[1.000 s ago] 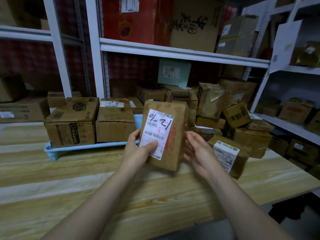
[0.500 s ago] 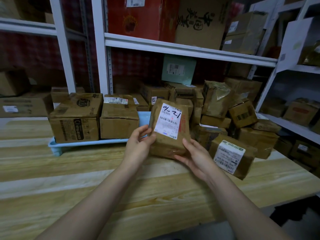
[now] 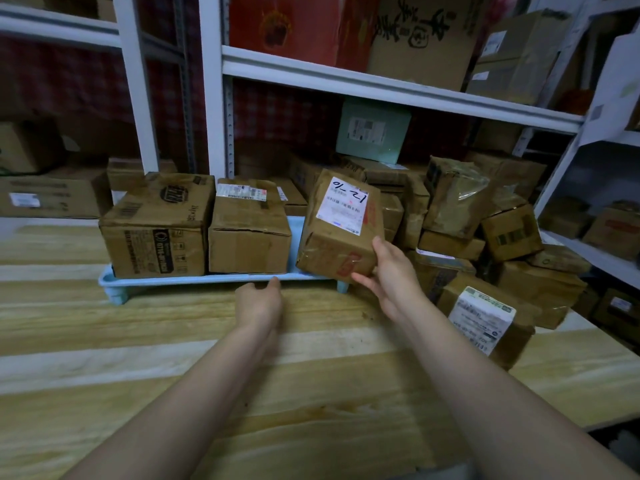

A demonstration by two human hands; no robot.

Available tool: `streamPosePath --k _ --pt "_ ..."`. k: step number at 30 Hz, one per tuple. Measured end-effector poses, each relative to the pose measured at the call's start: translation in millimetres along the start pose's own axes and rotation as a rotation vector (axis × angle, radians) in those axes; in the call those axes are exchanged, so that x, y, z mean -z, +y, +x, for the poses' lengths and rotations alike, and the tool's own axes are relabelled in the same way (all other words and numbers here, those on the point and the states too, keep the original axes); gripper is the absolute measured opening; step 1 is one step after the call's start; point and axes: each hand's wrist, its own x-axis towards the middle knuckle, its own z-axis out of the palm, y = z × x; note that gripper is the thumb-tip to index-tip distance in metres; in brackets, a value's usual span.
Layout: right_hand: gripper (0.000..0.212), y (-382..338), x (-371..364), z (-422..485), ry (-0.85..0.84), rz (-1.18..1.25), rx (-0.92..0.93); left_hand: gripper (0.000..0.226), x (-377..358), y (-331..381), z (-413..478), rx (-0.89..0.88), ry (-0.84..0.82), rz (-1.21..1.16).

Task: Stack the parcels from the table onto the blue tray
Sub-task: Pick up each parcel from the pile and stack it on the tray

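A: "Where was the parcel (image 3: 341, 233)?"
B: "Tilted over the right end of the blue tray (image 3: 207, 279), beside 2 boxes (image 3: 249, 237). The right hand (image 3: 389, 271) gripped its lower corner; the left hand (image 3: 258, 301) hung loose, holding nothing."
A: "How would it handle?"
B: "Stiff cardboard, slick tape, probably light. Support it underneath."

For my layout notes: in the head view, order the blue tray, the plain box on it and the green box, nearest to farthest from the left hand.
1. Blue tray, rim just ahead of the left hand.
2. Plain box, on the tray, behind that rim.
3. Green box, far back, to the right.
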Motion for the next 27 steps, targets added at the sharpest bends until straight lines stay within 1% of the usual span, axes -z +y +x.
streamPosePath --k 1,3,4,6,7,8,11,13,16,18,21,24,27 --pt "0.038 -1.0 -6.3 4.0 0.009 -0.041 0.006 0.058 1.7 -1.2 8.2 0.044 0.024 -0.005" --pt "0.042 -1.0 -21.1 13.5 0.006 -0.126 0.023 0.063 4.2 -1.2 23.2 0.078 0.054 -0.046" --pt "0.043 -0.9 -27.3 18.2 0.006 -0.163 0.029 0.060 5.1 -0.9 28.8 0.083 0.060 -0.091" --pt "0.044 -0.7 -37.0 26.9 0.005 -0.206 0.043 0.036 7.2 3.5 30.4 0.079 0.063 -0.202" --pt "0.045 -0.9 -39.7 31.0 0.004 -0.217 0.047 0.028 7.1 4.5 31.6 0.088 0.065 -0.246" --pt "0.045 -0.2 -42.3 36.5 0.000 -0.228 0.046 0.025 6.2 5.0 35.4 0.101 0.070 -0.274" --pt "0.044 1.9 -44.4 45.7 -0.025 -0.266 0.038 0.027 4.6 4.9 42.0 0.127 0.065 -0.347" --pt "0.048 6.3 -44.0 49.8 -0.049 -0.300 0.040 0.025 3.4 2.6 47.2 0.142 0.042 -0.375" --pt "0.053 12.9 -42.7 56.3 -0.060 -0.344 0.054 0.027 2.8 -0.9 48.5 0.134 0.049 -0.356" --pt "0.052 14.0 -41.6 61.3 -0.052 -0.360 0.066 0.021 2.8 -1.8 48.6 0.114 0.049 -0.352" --pt "0.048 22.9 -44.6 67.6 -0.046 -0.443 0.066 0.022 1.6 -2.8 50.5 0.089 0.037 -0.346" --pt "0.046 37.3 -53.2 74.6 0.026 -0.580 0.111 0.018 0.5 -3.2 50.2 0.070 0.037 -0.352" --pt "0.051 40.3 -60.1 75.5 0.115 -0.555 0.094 0.024 1.6 -5.2 51.8 0.055 0.041 -0.327"
